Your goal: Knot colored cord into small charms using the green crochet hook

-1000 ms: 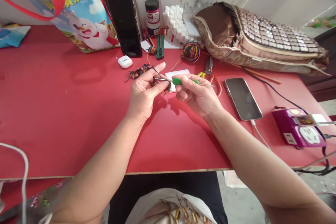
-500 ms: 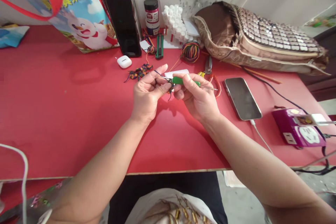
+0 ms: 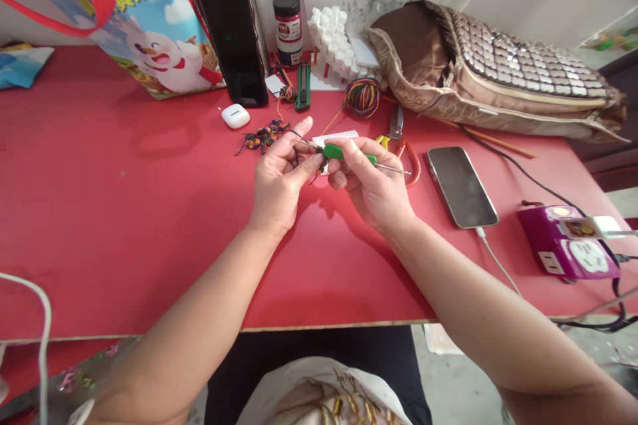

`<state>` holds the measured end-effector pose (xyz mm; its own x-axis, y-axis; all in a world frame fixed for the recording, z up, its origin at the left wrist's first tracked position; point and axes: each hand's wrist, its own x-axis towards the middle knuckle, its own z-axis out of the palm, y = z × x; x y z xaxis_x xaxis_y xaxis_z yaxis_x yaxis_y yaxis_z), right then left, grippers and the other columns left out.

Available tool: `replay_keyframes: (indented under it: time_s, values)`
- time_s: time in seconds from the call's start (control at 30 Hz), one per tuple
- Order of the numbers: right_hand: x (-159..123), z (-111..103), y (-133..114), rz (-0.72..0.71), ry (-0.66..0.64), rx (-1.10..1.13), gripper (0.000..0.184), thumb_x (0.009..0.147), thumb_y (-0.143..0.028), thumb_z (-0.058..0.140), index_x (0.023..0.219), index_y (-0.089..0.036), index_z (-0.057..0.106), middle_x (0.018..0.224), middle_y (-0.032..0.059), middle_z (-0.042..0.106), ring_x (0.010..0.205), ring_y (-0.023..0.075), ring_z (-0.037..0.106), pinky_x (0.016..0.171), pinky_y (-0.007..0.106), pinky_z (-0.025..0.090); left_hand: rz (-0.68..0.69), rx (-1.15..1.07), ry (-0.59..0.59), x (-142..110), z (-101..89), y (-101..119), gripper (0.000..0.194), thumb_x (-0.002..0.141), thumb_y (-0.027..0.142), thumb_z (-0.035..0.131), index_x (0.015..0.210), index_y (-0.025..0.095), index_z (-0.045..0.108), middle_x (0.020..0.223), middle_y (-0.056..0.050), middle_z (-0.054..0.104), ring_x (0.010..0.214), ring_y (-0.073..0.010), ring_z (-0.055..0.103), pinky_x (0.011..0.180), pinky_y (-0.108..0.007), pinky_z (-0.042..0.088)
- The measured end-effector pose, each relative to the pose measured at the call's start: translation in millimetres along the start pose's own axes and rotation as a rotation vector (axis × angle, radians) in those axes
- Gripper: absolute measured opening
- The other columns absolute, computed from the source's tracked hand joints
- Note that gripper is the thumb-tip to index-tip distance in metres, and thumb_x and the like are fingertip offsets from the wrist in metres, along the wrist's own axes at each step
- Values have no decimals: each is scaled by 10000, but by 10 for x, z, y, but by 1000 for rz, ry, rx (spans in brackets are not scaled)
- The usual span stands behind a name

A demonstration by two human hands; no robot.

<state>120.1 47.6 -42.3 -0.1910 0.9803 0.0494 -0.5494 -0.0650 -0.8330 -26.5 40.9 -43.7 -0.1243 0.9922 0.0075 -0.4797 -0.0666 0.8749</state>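
Observation:
My right hand (image 3: 376, 179) grips a crochet hook by its green handle (image 3: 336, 151); a thin metal end sticks out on each side. Pinched between the thumb and fingers of my left hand (image 3: 282, 179) is a small dark piece of crochet work (image 3: 321, 163), largely hidden by the fingers. Dark yarn runs over the left forefinger, and the hook's left tip meets the work there. Behind my left hand lies a multicoloured crocheted piece (image 3: 266, 136). A ball of multicoloured yarn (image 3: 362, 97) rests farther back, with a strand leading toward my hands.
Pliers (image 3: 409, 159) with orange and yellow handles lie just right of my hands. Around them are a phone (image 3: 462, 187), a purple power block (image 3: 568, 246), a white earbud case (image 3: 236, 116), a green cutter (image 3: 303, 87), a jar (image 3: 288, 30) and a brown cushion (image 3: 488, 73).
The crochet hook and my right hand have shifted slightly left, toward my left hand. My left hand keeps its pinch on the work, with its raised forefinger a little higher.

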Motion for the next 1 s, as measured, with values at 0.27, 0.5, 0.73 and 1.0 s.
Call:
replay_keyframes:
  time_s: [0.27, 0.5, 0.73, 1.0]
  values:
    - [-54, -2, 125, -294, 38, -325, 300, 969, -515, 829, 1029, -223, 807, 788, -21, 699, 636, 109, 603, 665, 309, 552, -39, -24, 103, -54, 79, -13, 365, 777, 38, 888, 1096, 207, 835, 713, 58, 691, 643, -85, 636, 649, -213, 534]
    - [-42, -2, 173, -299, 71, -325, 300, 961, -532, 830, 1027, -241, 808, 776, -22, 664, 653, 122, 555, 702, 326, 536, -197, -127, 95, -46, 97, 35, 297, 787, 6, 867, 1022, 186, 833, 670, 48, 694, 589, -76, 616, 619, -195, 535]
    - [104, -18, -23, 268, 5, 112, 500, 1003, -626, 739, 788, -175, 750, 519, -81, 481, 421, 38, 219, 410, 203, 289, -264, -16, -133, 25, -27, 185, 372, 659, 37, 948, 999, 178, 895, 715, 16, 687, 677, -103, 657, 653, -219, 542]
    - [199, -125, -75, 415, -44, 158, 688, 1021, -716, 652, 612, -163, 639, 430, -102, 372, 359, 8, 106, 327, 148, 161, -163, 135, -290, -18, -3, 250, 436, 674, 61, 925, 1089, 195, 905, 744, 23, 668, 686, -96, 616, 665, -227, 518]
